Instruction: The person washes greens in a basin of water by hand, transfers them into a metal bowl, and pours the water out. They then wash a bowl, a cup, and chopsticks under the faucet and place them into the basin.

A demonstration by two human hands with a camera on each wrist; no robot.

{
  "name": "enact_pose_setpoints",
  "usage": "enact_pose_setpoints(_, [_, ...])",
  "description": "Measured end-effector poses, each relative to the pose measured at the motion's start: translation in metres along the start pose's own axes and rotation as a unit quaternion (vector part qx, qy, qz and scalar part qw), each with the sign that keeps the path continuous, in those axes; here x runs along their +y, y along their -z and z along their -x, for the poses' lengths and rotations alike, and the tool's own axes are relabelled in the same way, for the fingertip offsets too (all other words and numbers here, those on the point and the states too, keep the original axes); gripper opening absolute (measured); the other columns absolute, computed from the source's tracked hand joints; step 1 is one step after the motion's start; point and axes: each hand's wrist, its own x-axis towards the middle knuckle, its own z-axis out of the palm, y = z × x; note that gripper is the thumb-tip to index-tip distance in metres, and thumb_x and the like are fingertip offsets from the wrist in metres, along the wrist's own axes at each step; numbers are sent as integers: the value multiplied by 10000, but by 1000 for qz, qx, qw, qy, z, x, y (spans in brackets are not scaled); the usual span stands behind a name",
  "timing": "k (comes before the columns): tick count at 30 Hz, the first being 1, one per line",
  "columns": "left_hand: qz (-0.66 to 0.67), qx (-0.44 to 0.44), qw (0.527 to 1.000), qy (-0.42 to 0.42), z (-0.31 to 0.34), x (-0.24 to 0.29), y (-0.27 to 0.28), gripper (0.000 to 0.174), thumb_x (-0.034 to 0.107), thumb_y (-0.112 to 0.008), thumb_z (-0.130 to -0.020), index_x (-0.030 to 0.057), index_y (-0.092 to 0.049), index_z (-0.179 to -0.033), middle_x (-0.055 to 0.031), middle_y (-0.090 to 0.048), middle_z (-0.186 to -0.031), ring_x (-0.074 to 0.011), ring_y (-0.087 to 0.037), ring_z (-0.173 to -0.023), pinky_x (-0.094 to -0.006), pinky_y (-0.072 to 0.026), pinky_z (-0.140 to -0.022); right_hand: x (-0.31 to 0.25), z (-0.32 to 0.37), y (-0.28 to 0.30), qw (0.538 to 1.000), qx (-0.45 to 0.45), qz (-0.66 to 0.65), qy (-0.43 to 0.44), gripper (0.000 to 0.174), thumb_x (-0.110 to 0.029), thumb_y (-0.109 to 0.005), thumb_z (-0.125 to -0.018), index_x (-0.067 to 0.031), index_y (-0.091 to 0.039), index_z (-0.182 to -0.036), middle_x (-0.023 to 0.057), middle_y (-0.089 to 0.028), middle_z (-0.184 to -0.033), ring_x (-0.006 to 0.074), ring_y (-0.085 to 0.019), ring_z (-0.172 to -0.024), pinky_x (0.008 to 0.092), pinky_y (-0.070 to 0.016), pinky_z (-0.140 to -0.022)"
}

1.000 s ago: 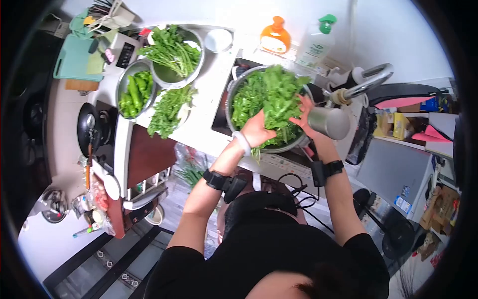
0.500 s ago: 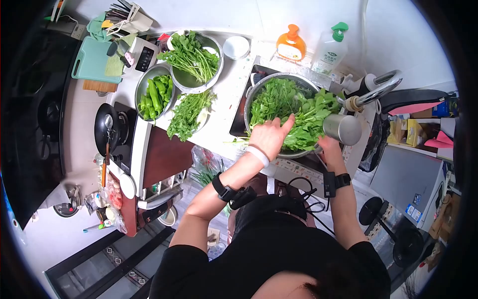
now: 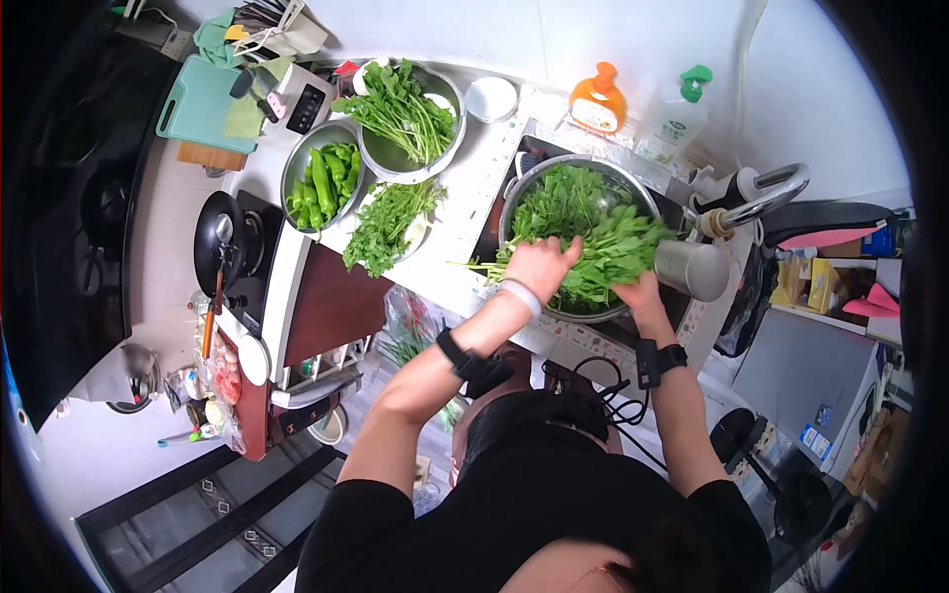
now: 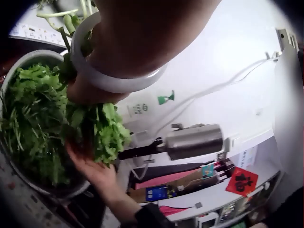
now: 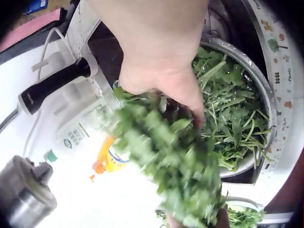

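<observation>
My left hand (image 3: 539, 269) grips a bunch of leafy greens (image 3: 623, 247) by its stems, over the near side of a round metal basin (image 5: 260, 78). Pale stem ends stick out to the left of the fist, and the leaves spread to the right. Under the leafy end is my right hand (image 3: 643, 296). In the left wrist view its palm faces up with fingers loosely extended beneath the leaves; the leaves cover part of them. More wet greens (image 3: 559, 198) fill the basin, which sits in the sink.
A metal faucet (image 3: 761, 203) with a cylindrical head (image 3: 692, 270) juts in from the right. An orange bottle (image 3: 598, 102) and a green-capped pump bottle (image 3: 677, 124) stand behind. To the left are green peppers (image 3: 321, 188) in a bowl, more greens (image 3: 405, 114) and a white bowl (image 3: 491, 99).
The greens lifted upright between both hands were lowered toward the right, and now lie sideways in the left hand, stems leftward. My right hand has moved down under the leaves.
</observation>
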Motion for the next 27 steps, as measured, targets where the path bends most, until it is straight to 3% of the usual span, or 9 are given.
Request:
enact_pose_setpoints(4, [-40,-24,998,-32,2,-3,17,442,114,-468,-743,164,-465,-1183,-32,-509,-682,-177,-581,-631,-291,-460,-511,-3,-4,2,985,37,-120,-117,464,-437,-407,-861,-125,-459,-1200,45,-485,-1205,255,-428,-1131,462,-301,-954])
enact_pose_setpoints(5, [-35,-3,999,-27,4,-4,42,446,117,-472,-742,166,-464,-1185,-31,-502,-679,-173,-576,-624,-289,-457,-509,-8,6,23,960,-63,263,75,446,-415,-415,-867,-112,-455,-1192,60,-484,-1201,242,-437,-1123,432,-339,-937])
enact_pose_setpoints(6, [-32,22,999,-22,5,-7,61,450,120,-477,-740,168,-463,-1188,-29,-496,-677,-169,-572,-618,-287,-453,-507,-14,13,29,746,-155,595,255,428,-393,-424,-873,-99,-451,-1184,74,-483,-1198,230,-446,-1114,402,-378,-920])
enact_pose_setpoints(7, [-32,37,998,-33,6,-10,71,457,123,-482,-738,172,-460,-1192,-28,-486,-675,-162,-564,-609,-284,-449,-501,-11,14,28,746,-156,595,256,428,-393,-424,-873,-99,-451,-1184,74,-483,-1198,230,-446,-1114,402,-378,-920])
enact_pose_setpoints(10, [-24,38,998,-50,5,-15,49,463,119,-479,-735,175,-458,-1194,-33,-491,-675,-163,-566,-606,-284,-452,-506,-4,13,6,998,-33,-52,-9,427,-340,-446,-880,-93,-407,-1226,69,-496,-1178,216,-488,-1065,382,-397,-904])
enact_pose_setpoints(22, [5,104,994,-36,17,-38,36,527,99,-489,-700,209,-448,-1214,-22,-451,-653,-153,-534,-568,-269,-435,-439,-3,-6,-23,987,-49,-130,-76,417,-419,-462,-852,-108,-523,-1123,59,-555,-1099,227,-520,-1013,382,-425,-873])
enact_pose_setpoints(24, [15,90,995,-37,18,-39,-9,543,91,-490,-696,210,-441,-1224,-30,-456,-656,-160,-538,-571,-276,-445,-450,-18,38,-78,969,-95,157,166,425,-424,-463,-848,-115,-518,-1135,55,-554,-1100,225,-509,-1033,389,-420,-877])
enact_pose_setpoints(26, [28,66,997,-32,20,-39,-23,546,80,-483,-698,210,-441,-1226,-32,-465,-663,-164,-543,-575,-288,-450,-457,-18,7,-76,989,75,-54,-114,418,-433,-444,-851,-141,-510,-1143,20,-530,-1143,211,-497,-1049,390,-407,-882])
enact_pose_setpoints(27, [42,75,996,-10,22,-38,-9,581,65,-491,-677,211,-434,-1237,-34,-465,-664,-171,-542,-574,-300,-448,-460,-14,1,-56,989,-51,-111,-82,432,-442,-444,-843,-139,-511,-1143,30,-530,-1148,215,-495,-1051,406,-400,-886])
